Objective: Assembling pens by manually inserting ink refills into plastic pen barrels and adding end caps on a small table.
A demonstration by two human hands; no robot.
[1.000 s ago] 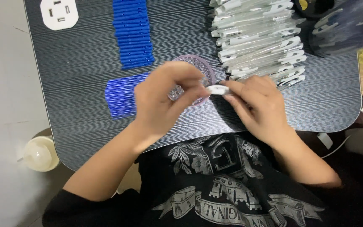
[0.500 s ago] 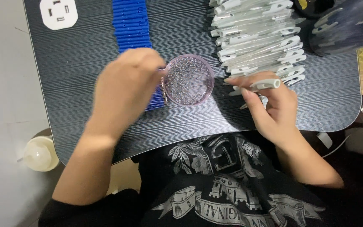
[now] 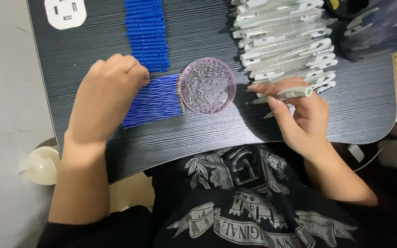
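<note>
My left hand (image 3: 104, 94) rests curled on a row of blue pen refills (image 3: 155, 100) lying on the dark table (image 3: 207, 133), its fingertips on their top edge. Whether it grips one is hidden. My right hand (image 3: 299, 115) holds a clear pen barrel with a grey clip (image 3: 286, 94) between thumb and fingers, just right of a round pink dish (image 3: 207, 85) full of tiny metal springs. The barrel points left, towards the dish.
A second stack of blue refills (image 3: 148, 32) lies at the top middle. A pile of clear pen barrels (image 3: 286, 36) fills the top right, beside a dark container (image 3: 382, 27). A white socket plate (image 3: 65, 11) sits top left. A round pale bottle cap (image 3: 42, 165) is below the table's left edge.
My hands, joined near the dish a second ago, have parted. The left hand moved left onto the blue refills; the right hand stayed right of the dish with the barrel.
</note>
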